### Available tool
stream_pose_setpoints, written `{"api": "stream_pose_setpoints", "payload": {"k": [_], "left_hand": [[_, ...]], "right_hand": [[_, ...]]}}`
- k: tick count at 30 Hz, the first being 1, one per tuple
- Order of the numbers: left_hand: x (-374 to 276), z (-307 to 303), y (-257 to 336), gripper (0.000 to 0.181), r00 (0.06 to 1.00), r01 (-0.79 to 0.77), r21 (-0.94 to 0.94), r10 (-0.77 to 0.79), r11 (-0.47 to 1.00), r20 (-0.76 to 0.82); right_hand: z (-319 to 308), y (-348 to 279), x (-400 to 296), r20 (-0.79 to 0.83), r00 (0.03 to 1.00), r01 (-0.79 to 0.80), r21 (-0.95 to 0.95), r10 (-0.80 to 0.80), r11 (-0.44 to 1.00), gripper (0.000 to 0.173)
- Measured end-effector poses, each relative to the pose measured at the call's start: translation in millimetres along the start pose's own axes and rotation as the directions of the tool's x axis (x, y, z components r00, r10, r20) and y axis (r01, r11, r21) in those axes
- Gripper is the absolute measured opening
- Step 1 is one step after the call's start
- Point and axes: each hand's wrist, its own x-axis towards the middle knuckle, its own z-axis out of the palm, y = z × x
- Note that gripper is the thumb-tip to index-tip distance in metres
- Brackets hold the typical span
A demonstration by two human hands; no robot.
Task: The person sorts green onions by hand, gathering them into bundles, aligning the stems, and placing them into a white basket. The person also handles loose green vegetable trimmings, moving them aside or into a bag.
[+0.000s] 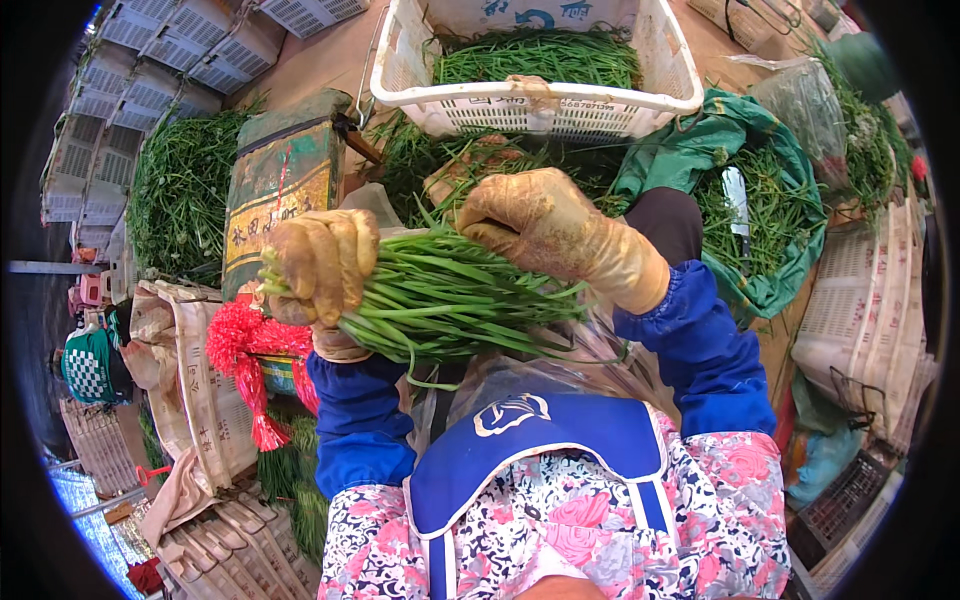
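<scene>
My left hand (322, 262), in a stained tan glove, is wrapped around the stem end of a bunch of green Chinese chives (457, 292). Its leaves fan out to the right across my lap. At the bunch's upper edge is my gloved right hand (532, 217), its fingers curled over; whether it pinches any leaves is hidden. A knife (737, 202) with a dark handle rests on loose greens inside a green woven sack (802, 180) to the right. Bundled red plastic ties (232, 337) hang left of my left wrist.
Ahead stands a white plastic crate (540, 94) holding more chives (532, 60). A worn box (277, 180) and a heap of greens (184, 195) are at left. Stacked crates (862, 315) line the right side. A person in a green top (88, 365) is at far left.
</scene>
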Motion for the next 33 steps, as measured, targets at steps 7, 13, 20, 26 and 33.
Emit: {"api": "stream_pose_setpoints", "payload": {"k": [7, 13, 20, 26, 33], "left_hand": [[8, -11, 2, 0.013, 0.990, -0.021, -0.079, 0.032, 0.997, 0.140], [24, -22, 0, 0.014, 0.931, 0.041, -0.153, 0.018, 0.987, 0.365], [26, -29, 27, 0.017, 0.913, 0.010, -0.155, 0.055, 0.988, 0.404], [31, -43, 36, 0.018, 0.889, 0.058, -0.163, 0.023, 0.985, 0.456], [26, -18, -3, 0.017, 0.990, -0.030, -0.112, 0.046, 0.993, 0.136]], "right_hand": [[-14, 40, -20, 0.028, 0.956, -0.293, 0.140, 0.292, 0.946, 0.041], [49, 27, 13, 0.378, 0.869, -0.494, 0.681, 0.319, 0.540, 0.020], [48, 119, -33, 0.110, 0.873, -0.442, -0.229, 0.474, 0.867, 0.012], [-4, 112, -26, -0.079, 0.977, -0.213, -0.328, 0.198, 0.920, 0.041], [-5, -24, 27, 0.083, 0.985, -0.168, 0.682, 0.153, 0.712, 0.035]]}}
